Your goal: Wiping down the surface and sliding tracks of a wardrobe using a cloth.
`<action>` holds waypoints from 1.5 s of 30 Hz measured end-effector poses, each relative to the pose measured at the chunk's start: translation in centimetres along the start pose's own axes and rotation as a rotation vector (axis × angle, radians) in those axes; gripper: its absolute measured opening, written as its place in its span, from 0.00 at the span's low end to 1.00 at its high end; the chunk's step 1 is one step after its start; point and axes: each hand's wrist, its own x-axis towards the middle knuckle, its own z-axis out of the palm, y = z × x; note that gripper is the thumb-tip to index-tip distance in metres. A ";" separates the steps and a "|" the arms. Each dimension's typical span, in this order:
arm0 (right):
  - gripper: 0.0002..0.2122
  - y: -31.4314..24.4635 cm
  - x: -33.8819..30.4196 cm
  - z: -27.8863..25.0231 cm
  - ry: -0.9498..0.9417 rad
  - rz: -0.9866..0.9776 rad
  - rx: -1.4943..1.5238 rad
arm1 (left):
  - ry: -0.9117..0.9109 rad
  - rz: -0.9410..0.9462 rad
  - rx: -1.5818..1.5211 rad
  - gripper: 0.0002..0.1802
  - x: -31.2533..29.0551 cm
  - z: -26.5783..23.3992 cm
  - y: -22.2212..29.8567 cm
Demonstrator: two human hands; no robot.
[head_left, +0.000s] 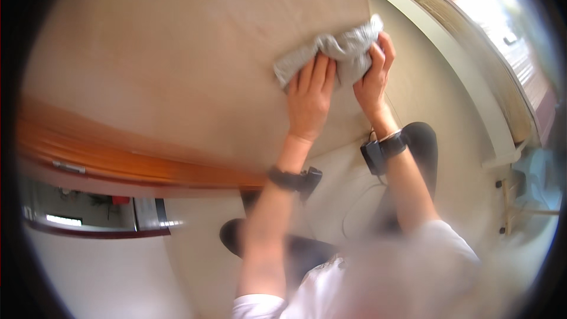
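Observation:
A crumpled grey cloth [345, 50] lies against a broad beige panel [177, 41], close to the panel's right edge. My left hand [310, 91] presses the cloth with its fingers held together, their tips partly tucked under a fold. At the other end, the bent fingers of my right hand [375, 80] grip the cloth by the panel's edge. Both wrists carry black straps with small dark boxes. The underside of the cloth is hidden.
An orange-brown wooden strip [147, 159] borders the panel at the lower left. Beyond the panel's right edge runs a pale curved-looking frame [460, 59]. A light blue plastic stool [534, 174] stands at the far right. My dark-clad legs [422, 153] are below my arms.

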 end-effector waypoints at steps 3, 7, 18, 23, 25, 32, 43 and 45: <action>0.27 1.9 -7.7 -1.9 -0.120 0.255 0.000 | -0.227 0.037 -0.145 0.22 -4.6 2.7 2.2; 0.28 4.7 -17.1 -3.9 -0.245 0.707 0.019 | -0.347 0.031 -0.323 0.22 -11.5 7.6 5.3; 0.27 0.3 -3.0 -4.9 -0.139 0.372 0.189 | -0.262 0.032 -0.041 0.25 -1.9 0.0 3.5; 0.29 -0.4 -1.7 -1.5 0.033 0.288 0.172 | -0.211 -0.023 0.082 0.26 1.1 -0.9 3.3; 0.30 0.6 -5.2 0.3 0.145 0.240 0.063 | -0.445 -0.009 0.085 0.27 -0.7 0.3 2.9; 0.30 5.4 -21.4 -0.6 -0.084 0.833 -0.150 | -0.425 0.313 -0.051 0.24 -9.7 8.8 5.5; 0.39 1.8 -21.5 -0.2 -0.007 1.116 0.187 | -0.396 0.245 -0.210 0.25 -11.9 9.7 4.7; 0.37 -0.1 -17.6 -0.2 -0.127 0.772 0.061 | -0.273 0.260 -0.133 0.23 -8.5 5.4 2.6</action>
